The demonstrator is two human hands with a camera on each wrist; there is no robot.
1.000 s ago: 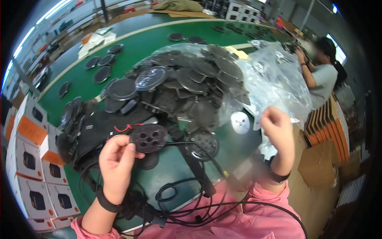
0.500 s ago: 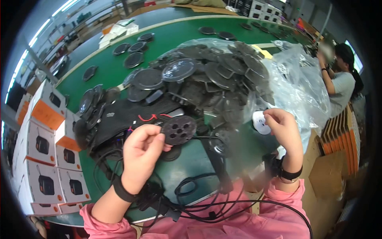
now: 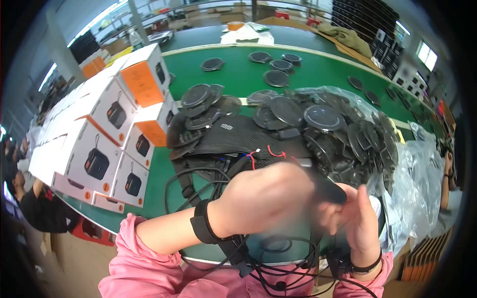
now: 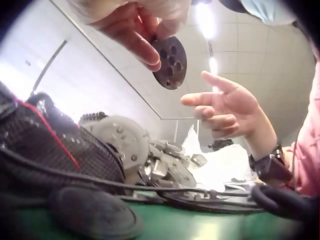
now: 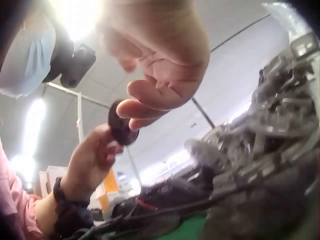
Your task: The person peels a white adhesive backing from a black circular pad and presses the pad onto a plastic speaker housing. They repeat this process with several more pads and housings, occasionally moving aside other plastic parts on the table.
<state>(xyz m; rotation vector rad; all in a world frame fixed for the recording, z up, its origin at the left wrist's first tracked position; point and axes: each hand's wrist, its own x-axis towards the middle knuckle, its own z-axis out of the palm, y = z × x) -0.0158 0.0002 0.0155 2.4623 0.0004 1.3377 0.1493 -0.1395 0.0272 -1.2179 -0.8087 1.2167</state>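
Note:
My left hand (image 3: pixel 268 198) pinches the edge of a dark oval disc (image 3: pixel 329 191). In the left wrist view the disc (image 4: pixel 170 62) shows several round holes, held between thumb and fingers of the left hand (image 4: pixel 135 30). Close by on the right, my right hand (image 4: pixel 227 107) has its fingers partly extended, with a gap to the disc and nothing seen in its grasp. The right wrist view shows the right hand (image 5: pixel 160 65) near the disc (image 5: pixel 120 125), overlapping it from that angle. In the head view the right hand (image 3: pixel 362 223) is partly covered by the left.
A pile of dark round parts (image 3: pixel 285 111) lies on the green table beside a black mesh bag (image 3: pixel 238 136). White and orange boxes (image 3: pixel 99 159) are stacked at left, a clear plastic bag (image 3: pixel 417 184) lies at right. Black cables (image 3: pixel 293 265) loop near the table's front edge.
The head view has turned left. My left hand carried the disc rightwards, close to the right hand. The white piece at the right hand's fingers is no longer seen there, and those fingers have extended.

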